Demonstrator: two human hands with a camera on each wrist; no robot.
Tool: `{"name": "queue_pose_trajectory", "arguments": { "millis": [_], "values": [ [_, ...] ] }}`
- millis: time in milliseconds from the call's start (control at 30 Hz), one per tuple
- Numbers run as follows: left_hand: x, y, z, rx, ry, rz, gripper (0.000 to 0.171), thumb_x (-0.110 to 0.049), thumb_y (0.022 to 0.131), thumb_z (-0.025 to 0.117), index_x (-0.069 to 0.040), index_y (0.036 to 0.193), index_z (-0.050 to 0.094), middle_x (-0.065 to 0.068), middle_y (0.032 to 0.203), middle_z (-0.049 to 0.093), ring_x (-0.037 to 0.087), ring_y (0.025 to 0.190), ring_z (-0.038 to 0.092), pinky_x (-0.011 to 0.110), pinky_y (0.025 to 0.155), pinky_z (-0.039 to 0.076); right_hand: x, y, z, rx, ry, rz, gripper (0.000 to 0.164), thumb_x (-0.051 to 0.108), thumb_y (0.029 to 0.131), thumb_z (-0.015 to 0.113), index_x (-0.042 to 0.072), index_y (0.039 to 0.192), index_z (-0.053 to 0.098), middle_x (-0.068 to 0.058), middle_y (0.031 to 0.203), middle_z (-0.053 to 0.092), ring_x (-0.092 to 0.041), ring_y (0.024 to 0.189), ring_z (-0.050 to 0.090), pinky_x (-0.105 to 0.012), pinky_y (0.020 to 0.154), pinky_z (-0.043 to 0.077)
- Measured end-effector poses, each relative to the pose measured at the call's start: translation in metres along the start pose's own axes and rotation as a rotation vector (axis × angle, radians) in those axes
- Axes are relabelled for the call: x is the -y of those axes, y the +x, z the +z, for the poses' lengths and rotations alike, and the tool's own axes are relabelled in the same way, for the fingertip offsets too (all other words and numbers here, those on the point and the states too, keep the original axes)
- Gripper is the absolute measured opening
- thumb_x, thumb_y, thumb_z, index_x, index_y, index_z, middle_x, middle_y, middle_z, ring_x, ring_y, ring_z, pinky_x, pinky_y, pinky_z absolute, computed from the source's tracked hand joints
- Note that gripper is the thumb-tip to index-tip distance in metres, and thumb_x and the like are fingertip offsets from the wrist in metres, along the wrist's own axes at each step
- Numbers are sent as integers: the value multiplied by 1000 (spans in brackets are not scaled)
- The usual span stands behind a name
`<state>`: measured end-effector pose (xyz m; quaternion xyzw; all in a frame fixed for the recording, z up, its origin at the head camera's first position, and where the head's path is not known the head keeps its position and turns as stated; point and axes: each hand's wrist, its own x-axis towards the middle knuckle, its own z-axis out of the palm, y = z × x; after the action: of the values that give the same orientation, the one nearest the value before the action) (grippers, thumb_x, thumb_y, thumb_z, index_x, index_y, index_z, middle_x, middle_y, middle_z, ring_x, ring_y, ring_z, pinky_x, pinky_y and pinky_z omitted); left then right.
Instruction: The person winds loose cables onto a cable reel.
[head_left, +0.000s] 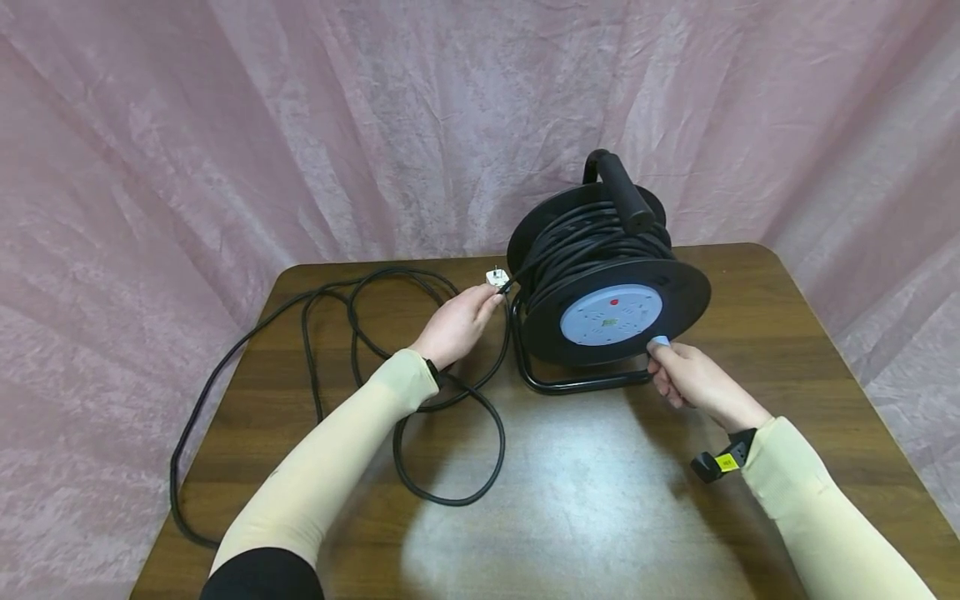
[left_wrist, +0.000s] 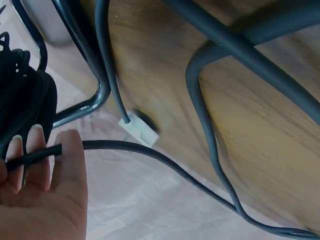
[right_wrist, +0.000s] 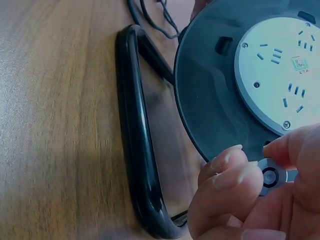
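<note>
A black cable reel [head_left: 686,287] with a pale blue socket plate [head_left: 611,315] stands on its tubular frame [right_wrist: 132,125] at the back of the table. My left hand [head_left: 453,325] holds the black cable [left_wrist: 127,145] just left of the drum, with the cable running across its fingers in the left wrist view. My right hand [head_left: 693,379] pinches the small pale crank knob [right_wrist: 270,176] low on the reel's front disc. Many turns of cable wrap the drum [head_left: 581,233]. A white plug [left_wrist: 139,131] on a cable end lies beyond my left hand.
Loose loops of cable [head_left: 502,442] spread over the left half of the wooden table [head_left: 810,383], and one loop reaches the left edge. The reel's carrying handle [head_left: 626,196] sticks up at the top. A pink curtain [head_left: 450,125] hangs close behind the table.
</note>
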<state>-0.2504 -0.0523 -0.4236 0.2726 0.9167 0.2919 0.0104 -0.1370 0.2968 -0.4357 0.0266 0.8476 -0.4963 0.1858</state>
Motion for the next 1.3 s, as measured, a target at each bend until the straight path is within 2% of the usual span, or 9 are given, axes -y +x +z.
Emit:
{"name": "queue_pose_trajectory", "arguments": {
  "millis": [167,400,633,767,867,1067,1300],
  "values": [
    [-3,0,3,7,4,23,36,-38,110,34,-13,116,60,1,100,57,17,91,52,38,82,43,2,-1,2,-15,-2,-4,53,44,108,33,-6,100,50,-5,69,51,-15,55,47,-28,52,42],
    [1,0,4,23,0,10,35,-35,110,36,-12,120,60,1,107,59,16,99,54,37,89,44,4,0,5,-9,29,6,57,49,107,30,-5,100,48,-6,71,52,-14,56,48,-27,52,43],
    [1,7,-1,45,18,31,27,-32,110,37,-15,111,58,1,95,54,18,89,51,36,80,42,2,4,5,-6,-50,2,56,46,108,30,-6,97,50,-5,68,52,-14,54,43,-25,49,36],
    [0,10,-5,73,22,22,27,-34,110,36,-16,109,57,3,86,49,18,83,49,36,74,41,2,7,6,6,-68,4,56,45,108,30,-5,95,51,-4,66,52,-14,54,43,-26,51,35],
    [0,10,-7,87,22,18,28,-34,110,35,-15,111,57,3,86,49,19,82,50,36,74,41,1,8,9,5,-73,-7,56,46,108,30,-4,93,52,-4,66,53,-15,54,44,-28,53,36],
    [6,6,-8,91,63,41,28,-33,110,36,-15,113,58,1,97,57,18,90,51,37,81,42,-2,11,19,-2,-65,2,56,45,107,32,-5,92,53,-3,65,52,-15,55,44,-27,53,37],
    [17,1,-4,100,96,76,20,-26,109,42,-14,104,58,2,87,52,19,83,50,38,76,42,-3,13,29,20,-33,22,54,44,108,33,-5,93,52,-4,65,51,-15,54,43,-26,50,35]
  ]
}}
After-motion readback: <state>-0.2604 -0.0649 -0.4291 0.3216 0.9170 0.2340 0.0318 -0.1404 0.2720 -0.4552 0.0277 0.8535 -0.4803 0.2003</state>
